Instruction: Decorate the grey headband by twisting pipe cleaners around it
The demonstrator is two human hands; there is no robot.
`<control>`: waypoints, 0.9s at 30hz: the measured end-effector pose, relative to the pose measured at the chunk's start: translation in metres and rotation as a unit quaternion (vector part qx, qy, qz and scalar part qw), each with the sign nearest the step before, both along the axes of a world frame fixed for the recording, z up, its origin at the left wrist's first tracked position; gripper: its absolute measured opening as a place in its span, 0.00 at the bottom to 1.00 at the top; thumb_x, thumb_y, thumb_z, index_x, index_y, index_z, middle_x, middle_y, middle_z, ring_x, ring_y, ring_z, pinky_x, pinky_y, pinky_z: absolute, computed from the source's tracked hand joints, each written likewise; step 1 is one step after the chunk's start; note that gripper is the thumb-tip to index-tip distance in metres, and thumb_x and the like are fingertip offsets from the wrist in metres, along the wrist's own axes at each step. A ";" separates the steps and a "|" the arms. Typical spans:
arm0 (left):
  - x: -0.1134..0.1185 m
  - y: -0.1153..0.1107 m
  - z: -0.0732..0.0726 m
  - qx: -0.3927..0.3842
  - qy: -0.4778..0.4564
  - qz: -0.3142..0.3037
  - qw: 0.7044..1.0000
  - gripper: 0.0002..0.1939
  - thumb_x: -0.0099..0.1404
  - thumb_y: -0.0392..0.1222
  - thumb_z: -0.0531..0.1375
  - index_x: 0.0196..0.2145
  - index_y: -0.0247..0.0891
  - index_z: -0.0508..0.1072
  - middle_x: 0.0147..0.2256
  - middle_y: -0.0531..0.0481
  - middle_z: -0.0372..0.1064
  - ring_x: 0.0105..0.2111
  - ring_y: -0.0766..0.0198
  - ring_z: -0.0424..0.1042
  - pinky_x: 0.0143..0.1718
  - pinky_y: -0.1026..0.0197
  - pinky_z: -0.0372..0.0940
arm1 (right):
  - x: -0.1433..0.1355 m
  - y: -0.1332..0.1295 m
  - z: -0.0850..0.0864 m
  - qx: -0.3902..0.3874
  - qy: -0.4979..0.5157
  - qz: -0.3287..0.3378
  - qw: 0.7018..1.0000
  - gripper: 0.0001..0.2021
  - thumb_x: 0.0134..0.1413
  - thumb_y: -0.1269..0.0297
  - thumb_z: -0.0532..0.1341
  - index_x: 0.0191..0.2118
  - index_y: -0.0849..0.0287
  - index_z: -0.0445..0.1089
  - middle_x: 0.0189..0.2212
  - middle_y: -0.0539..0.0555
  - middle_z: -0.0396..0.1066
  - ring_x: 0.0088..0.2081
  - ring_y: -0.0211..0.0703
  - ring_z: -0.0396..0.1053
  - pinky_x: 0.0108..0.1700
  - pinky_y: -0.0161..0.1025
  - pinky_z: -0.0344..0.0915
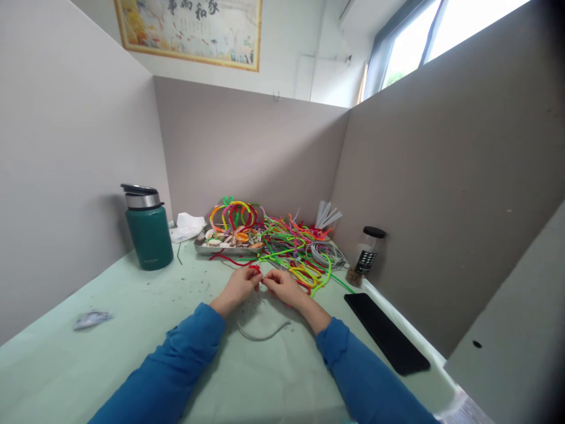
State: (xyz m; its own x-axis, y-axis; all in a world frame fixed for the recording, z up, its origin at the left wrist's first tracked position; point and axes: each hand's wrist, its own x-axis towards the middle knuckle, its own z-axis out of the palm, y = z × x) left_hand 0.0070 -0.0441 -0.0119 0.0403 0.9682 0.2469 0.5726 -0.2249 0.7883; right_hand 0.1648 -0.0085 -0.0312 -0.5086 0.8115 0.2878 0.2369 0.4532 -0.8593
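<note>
Near the middle of the table my left hand (242,285) is closed on a small red fuzzy piece (255,268), its fingers pinched together. My right hand (282,284) is beside it, with thumb and fingers pinched at the red piece too. The fingertips of both hands nearly meet. A grey curved strip (263,339) lies on the table just in front of the hands. Behind them a red fuzzy stem (227,257) rests by the metal tray. Yellow loops (304,274) lie right behind my right hand.
A metal tray (227,250) holds wooden slices and coloured rings. Right of it is a heap of coloured stems (286,235). A green bottle (149,235) stands left; a black-lidded jar (365,256) and a black flat object (386,333) are right. Grey partitions surround the table.
</note>
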 end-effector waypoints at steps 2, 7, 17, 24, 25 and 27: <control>0.000 0.001 -0.002 0.000 -0.001 0.003 1.000 0.15 0.56 0.47 0.53 0.19 0.36 0.67 0.18 0.51 0.66 0.21 0.67 0.60 0.24 0.65 0.52 | -0.001 0.002 -0.003 0.009 -0.003 -0.008 1.000 0.09 0.51 0.61 0.57 0.26 0.61 0.66 0.16 0.46 0.61 0.18 0.31 0.55 0.20 0.29 0.50; 0.001 0.001 -0.004 -0.002 -0.001 0.001 1.000 0.13 0.56 0.47 0.53 0.20 0.36 0.66 0.18 0.52 0.66 0.19 0.68 0.59 0.23 0.66 0.51 | -0.003 0.002 -0.006 0.057 -0.017 -0.039 0.997 0.06 0.47 0.67 0.55 0.24 0.61 0.65 0.18 0.46 0.60 0.21 0.32 0.56 0.22 0.29 0.50; -0.002 -0.004 0.004 -0.014 -0.079 -0.002 0.997 0.16 0.54 0.51 0.55 0.19 0.36 0.64 0.16 0.55 0.62 0.18 0.69 0.58 0.22 0.66 0.51 | 0.001 -0.003 0.003 -0.029 -0.006 0.012 0.999 0.10 0.52 0.58 0.56 0.29 0.60 0.67 0.17 0.47 0.63 0.17 0.31 0.54 0.19 0.29 0.49; 0.000 -0.011 0.013 -0.111 -0.146 0.002 0.983 0.14 0.53 0.50 0.56 0.19 0.37 0.60 0.14 0.59 0.55 0.11 0.74 0.49 0.14 0.67 0.43 | 0.002 -0.003 0.001 0.029 0.017 0.015 0.999 0.10 0.50 0.59 0.58 0.26 0.61 0.67 0.17 0.46 0.59 0.19 0.32 0.54 0.21 0.30 0.50; 0.000 -0.012 0.012 -0.128 -0.160 -0.004 0.979 0.14 0.53 0.49 0.56 0.19 0.37 0.60 0.14 0.59 0.55 0.10 0.75 0.48 0.13 0.67 0.41 | 0.002 -0.003 0.001 0.036 0.016 0.018 0.999 0.10 0.51 0.59 0.58 0.27 0.61 0.67 0.18 0.46 0.60 0.20 0.32 0.54 0.22 0.30 0.50; -0.002 -0.012 0.011 -0.154 -0.194 -0.016 0.969 0.14 0.53 0.48 0.57 0.19 0.38 0.58 0.13 0.60 0.53 0.09 0.75 0.47 0.12 0.67 0.40 | 0.002 -0.005 0.001 0.057 0.014 0.023 0.998 0.10 0.51 0.60 0.58 0.28 0.61 0.68 0.19 0.47 0.61 0.21 0.32 0.55 0.23 0.30 0.51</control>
